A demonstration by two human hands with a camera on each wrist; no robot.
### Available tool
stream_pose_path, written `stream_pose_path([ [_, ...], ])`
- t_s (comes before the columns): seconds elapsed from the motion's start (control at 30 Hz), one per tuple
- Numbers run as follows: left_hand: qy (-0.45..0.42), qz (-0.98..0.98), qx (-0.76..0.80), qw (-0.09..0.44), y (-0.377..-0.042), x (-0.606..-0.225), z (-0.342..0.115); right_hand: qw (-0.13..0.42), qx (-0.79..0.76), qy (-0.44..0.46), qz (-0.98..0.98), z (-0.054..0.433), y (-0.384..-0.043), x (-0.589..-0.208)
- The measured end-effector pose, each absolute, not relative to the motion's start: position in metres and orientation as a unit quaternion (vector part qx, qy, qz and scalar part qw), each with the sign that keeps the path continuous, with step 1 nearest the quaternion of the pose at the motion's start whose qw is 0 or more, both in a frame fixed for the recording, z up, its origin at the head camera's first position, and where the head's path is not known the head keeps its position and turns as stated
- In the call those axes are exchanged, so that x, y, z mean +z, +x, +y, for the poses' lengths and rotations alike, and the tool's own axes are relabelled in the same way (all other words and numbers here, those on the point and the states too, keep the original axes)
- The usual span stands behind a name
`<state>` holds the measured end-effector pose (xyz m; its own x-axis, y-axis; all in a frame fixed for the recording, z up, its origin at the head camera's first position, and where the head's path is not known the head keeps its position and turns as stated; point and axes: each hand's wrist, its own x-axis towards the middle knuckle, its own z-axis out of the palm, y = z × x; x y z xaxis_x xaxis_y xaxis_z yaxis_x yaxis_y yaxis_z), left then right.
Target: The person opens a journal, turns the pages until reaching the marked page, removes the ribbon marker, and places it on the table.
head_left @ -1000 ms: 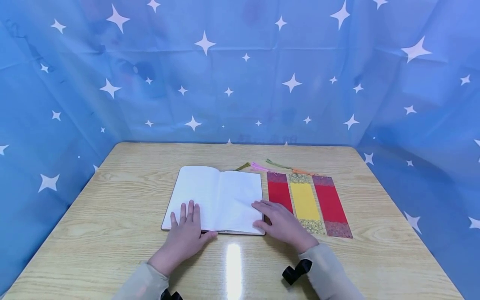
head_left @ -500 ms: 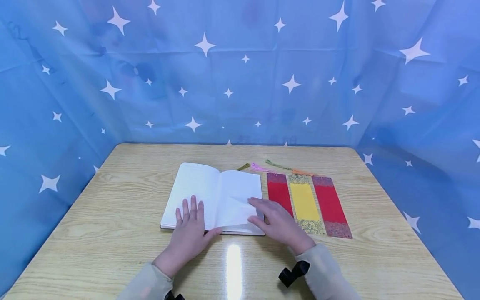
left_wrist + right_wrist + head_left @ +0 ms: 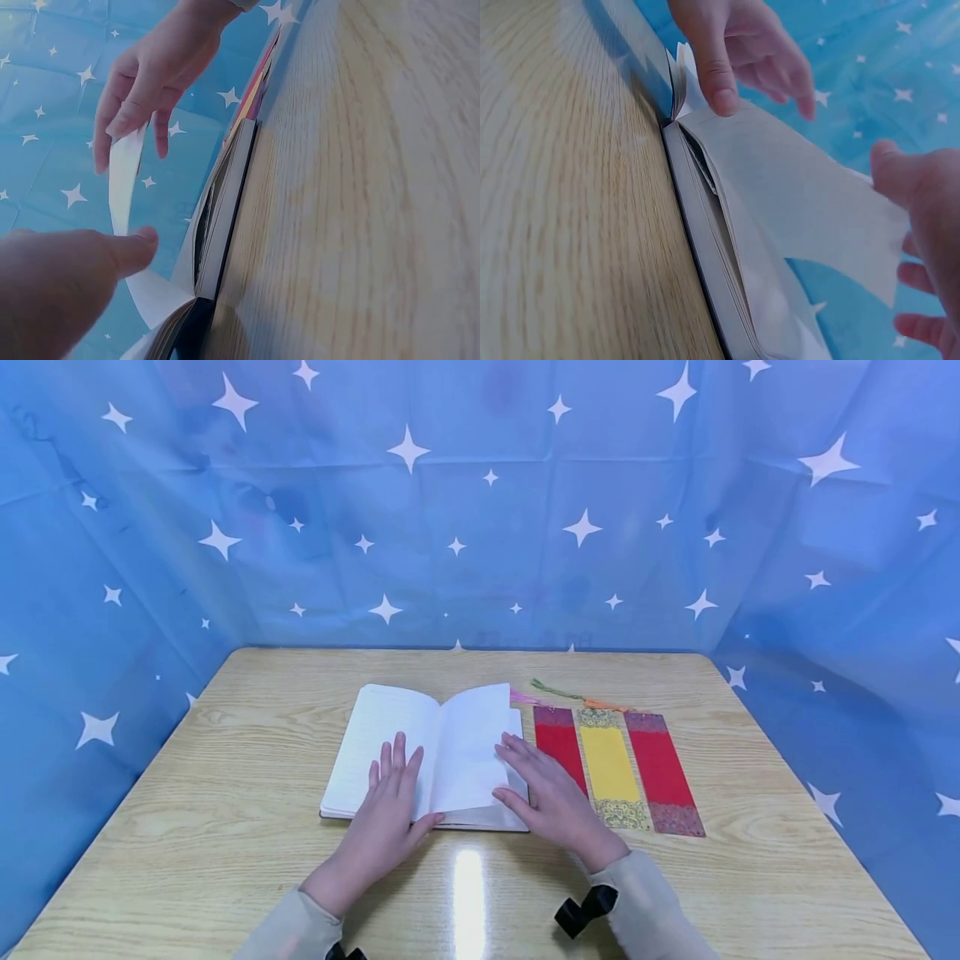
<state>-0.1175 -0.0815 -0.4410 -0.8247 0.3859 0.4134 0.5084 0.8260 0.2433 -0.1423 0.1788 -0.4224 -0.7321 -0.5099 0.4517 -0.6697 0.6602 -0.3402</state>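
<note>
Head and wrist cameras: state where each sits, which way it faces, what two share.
Head: on the head, facing forward and down at the notebook; left hand, right hand, sleeves show.
Left wrist: on that wrist, facing right past the notebook; left thumb near, right hand beyond.
Right wrist: on that wrist, facing left; right hand near, left beyond.
Wrist views share the raised page.

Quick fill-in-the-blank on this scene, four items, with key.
1. The raised page is pinched by the person's ____ hand.
2. Beside the open notebook lie ____ bookmarks.
3. The main colour of the middle bookmark is ____.
4. The blue backdrop is printed with white ____.

Missing words: right; three; yellow; stars.
</note>
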Motion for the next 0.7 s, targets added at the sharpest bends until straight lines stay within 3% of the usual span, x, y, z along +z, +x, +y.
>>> stream_pose_path([
  [0.23, -0.274, -0.909, -0.2, 0.241, -0.1182, -0.4369, -0.0811, 0.156, 0.255, 0.317, -0.9, 0.1781, -0.1403, -0.4193],
  [0.7, -0.29, -0.811, -0.208, 0.463, -0.1247, -0.438, -0.0865, 0.143, 0.242, 0.291, -0.914, 0.1807, -0.1399, -0.4253],
])
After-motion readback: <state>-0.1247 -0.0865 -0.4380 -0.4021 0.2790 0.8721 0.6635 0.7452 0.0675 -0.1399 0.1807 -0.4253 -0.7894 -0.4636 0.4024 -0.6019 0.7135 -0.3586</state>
